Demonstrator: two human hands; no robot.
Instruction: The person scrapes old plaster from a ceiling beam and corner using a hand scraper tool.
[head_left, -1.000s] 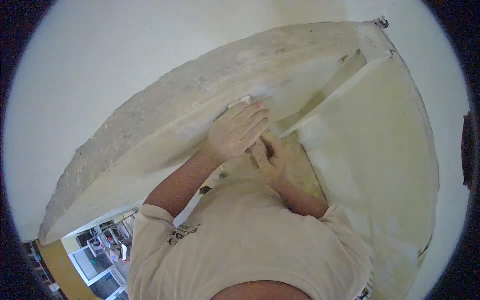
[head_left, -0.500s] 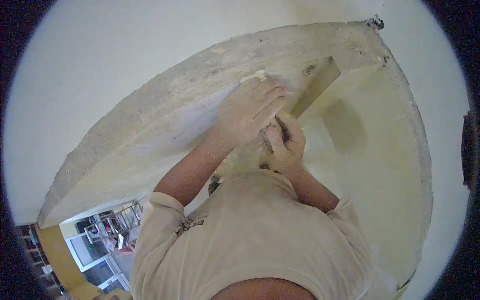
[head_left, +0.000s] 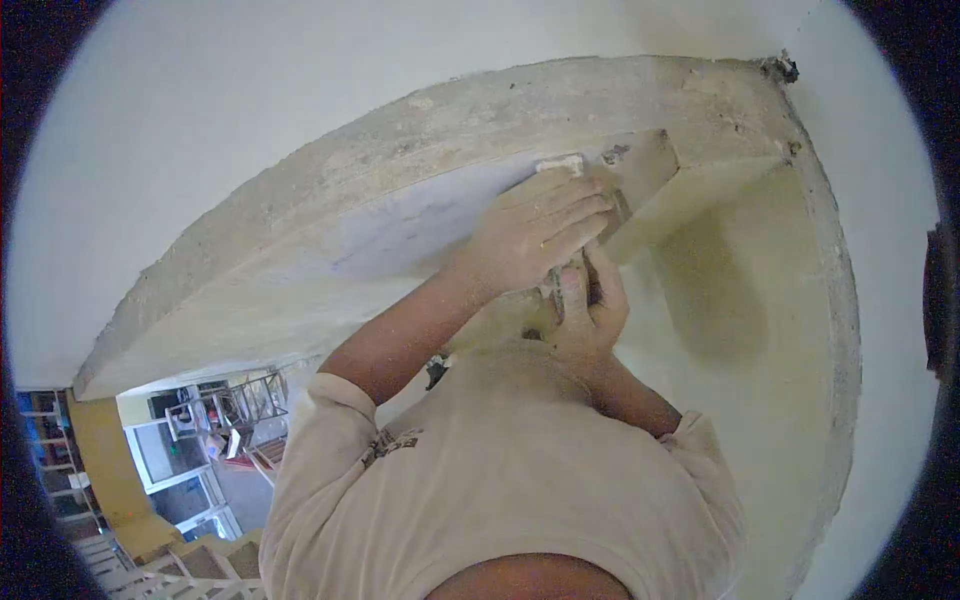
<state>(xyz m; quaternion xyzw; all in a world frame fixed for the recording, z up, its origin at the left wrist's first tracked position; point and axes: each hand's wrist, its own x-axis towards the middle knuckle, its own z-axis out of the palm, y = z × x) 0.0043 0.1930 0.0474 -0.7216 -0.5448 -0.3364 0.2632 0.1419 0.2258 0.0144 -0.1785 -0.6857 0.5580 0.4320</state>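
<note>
A plaster-smeared trowel [head_left: 645, 165] lies flat against the pale underside of a rough concrete beam [head_left: 420, 215], close to the recess corner. My left hand [head_left: 540, 232] presses on the trowel's back with its fingers spread flat; a small white bit shows at the fingertips. Just below, my right hand [head_left: 590, 300] is closed around the trowel's handle, which is mostly hidden by the fingers. Both forearms rise from my beige shirt [head_left: 500, 480] at the bottom.
A yellowish plastered recess wall [head_left: 740, 330] fills the right side, edged by a rough grey rim [head_left: 835, 300]. Smooth white ceiling [head_left: 200, 120] spreads above and left. At the lower left are windows and metal frames [head_left: 210, 420], far below.
Both hands and the trowel have slid to the right along the beam's underside, toward the corner. The trowel blade now shows clearly beyond my left fingertips.
</note>
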